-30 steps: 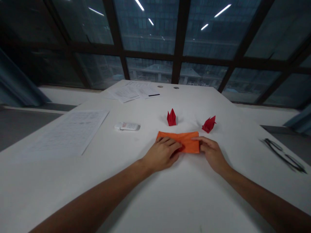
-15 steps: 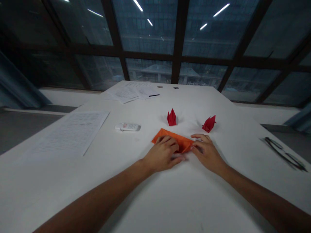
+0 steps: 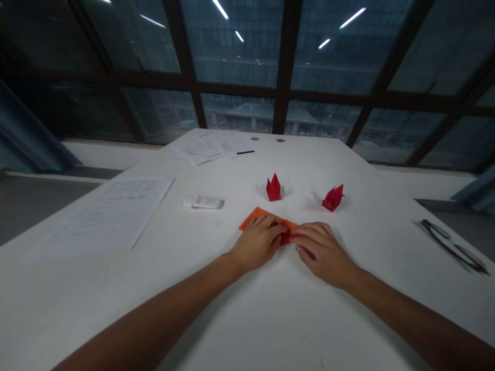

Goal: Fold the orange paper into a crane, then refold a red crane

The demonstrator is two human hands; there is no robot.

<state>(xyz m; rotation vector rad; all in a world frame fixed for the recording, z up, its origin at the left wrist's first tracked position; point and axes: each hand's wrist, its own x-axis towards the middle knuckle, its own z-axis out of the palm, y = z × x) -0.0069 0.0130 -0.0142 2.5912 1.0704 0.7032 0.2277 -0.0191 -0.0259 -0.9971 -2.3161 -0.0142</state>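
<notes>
A folded piece of orange origami paper [image 3: 252, 215] lies flat on the white table, its left corner and far edge showing. My left hand [image 3: 256, 243] rests over its middle, fingers curled and pressing it down. From the right, my right hand [image 3: 324, 253] covers the paper's right end, with its fingers close together on the fold and the thumb tucked lower. Both hands' fingertips nearly meet, and the near part of the paper is mostly hidden. Just beyond stand two red folded paper figures, one upright [image 3: 274, 188] and one tilted to the right [image 3: 333, 198].
Left of the hands lies a white marker-like object [image 3: 203, 202]. Written sheets [image 3: 112, 214] cover the table's left side, with more papers [image 3: 209, 146] and a dark pen [image 3: 245, 152] farther back. Black-framed glasses [image 3: 454, 246] sit near the right edge.
My right hand has moved left and onto the orange paper, covering its right end. The raised near part is now pressed flatter. My left hand has barely shifted, its thumb drawn in.
</notes>
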